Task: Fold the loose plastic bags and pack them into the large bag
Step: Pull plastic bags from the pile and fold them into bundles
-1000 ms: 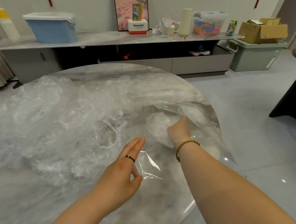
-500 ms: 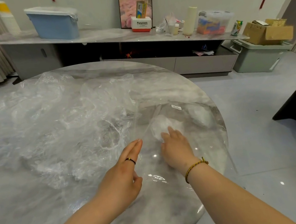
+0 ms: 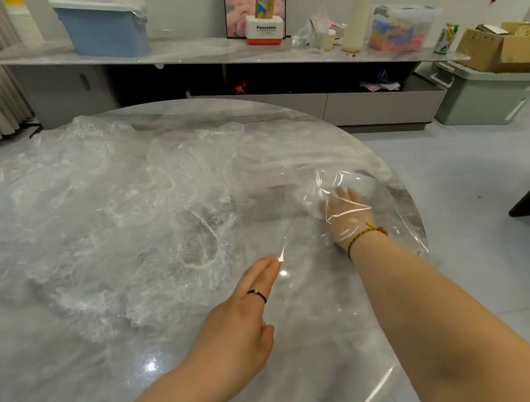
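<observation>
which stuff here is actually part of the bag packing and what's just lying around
Job: loose plastic bags, large bag, folded bags inside it, right hand pressing them, left hand at its mouth.
Lying about: blue storage bin, Panasonic box, drink can, cardboard box.

I count one left hand and one right hand; one large bag; one heap of loose bags, uncountable; one table.
</observation>
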The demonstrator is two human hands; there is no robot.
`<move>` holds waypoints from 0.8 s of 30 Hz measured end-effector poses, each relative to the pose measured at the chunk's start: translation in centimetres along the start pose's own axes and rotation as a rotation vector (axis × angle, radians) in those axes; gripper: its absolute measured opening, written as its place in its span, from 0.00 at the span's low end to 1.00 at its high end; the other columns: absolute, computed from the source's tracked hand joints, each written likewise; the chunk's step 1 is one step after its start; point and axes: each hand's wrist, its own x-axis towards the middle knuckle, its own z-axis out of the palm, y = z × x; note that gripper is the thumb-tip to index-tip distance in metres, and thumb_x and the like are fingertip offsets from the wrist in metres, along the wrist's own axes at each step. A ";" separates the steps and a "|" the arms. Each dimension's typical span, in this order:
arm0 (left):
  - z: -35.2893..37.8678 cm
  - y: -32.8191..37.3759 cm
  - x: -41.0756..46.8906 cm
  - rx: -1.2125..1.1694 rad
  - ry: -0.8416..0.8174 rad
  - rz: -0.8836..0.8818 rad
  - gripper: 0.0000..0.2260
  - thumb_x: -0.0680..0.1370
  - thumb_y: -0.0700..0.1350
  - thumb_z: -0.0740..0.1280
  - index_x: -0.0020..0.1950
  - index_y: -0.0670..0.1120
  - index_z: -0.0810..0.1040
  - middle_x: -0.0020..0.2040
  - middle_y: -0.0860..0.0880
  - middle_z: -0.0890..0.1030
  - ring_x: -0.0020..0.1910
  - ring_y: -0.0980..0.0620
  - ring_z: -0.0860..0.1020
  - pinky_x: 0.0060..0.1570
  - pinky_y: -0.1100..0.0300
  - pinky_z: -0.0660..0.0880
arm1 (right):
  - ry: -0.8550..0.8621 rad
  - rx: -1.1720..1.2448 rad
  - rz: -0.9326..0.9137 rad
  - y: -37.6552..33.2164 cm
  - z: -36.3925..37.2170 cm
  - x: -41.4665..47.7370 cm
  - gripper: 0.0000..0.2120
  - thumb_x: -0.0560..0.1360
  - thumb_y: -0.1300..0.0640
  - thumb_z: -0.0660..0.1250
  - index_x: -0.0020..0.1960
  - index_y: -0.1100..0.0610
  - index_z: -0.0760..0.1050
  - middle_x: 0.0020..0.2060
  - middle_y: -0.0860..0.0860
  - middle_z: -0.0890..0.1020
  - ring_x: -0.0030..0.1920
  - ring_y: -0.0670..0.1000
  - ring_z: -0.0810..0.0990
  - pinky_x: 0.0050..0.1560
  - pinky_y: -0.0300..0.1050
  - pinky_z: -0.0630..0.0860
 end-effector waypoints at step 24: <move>0.6 -1.2 2.3 0.048 -0.045 -0.065 0.33 0.78 0.38 0.56 0.73 0.59 0.41 0.59 0.73 0.33 0.50 0.61 0.73 0.37 0.79 0.63 | 0.113 0.362 0.071 -1.5 2.2 1.6 0.27 0.81 0.53 0.50 0.76 0.56 0.44 0.76 0.52 0.49 0.75 0.53 0.45 0.73 0.53 0.39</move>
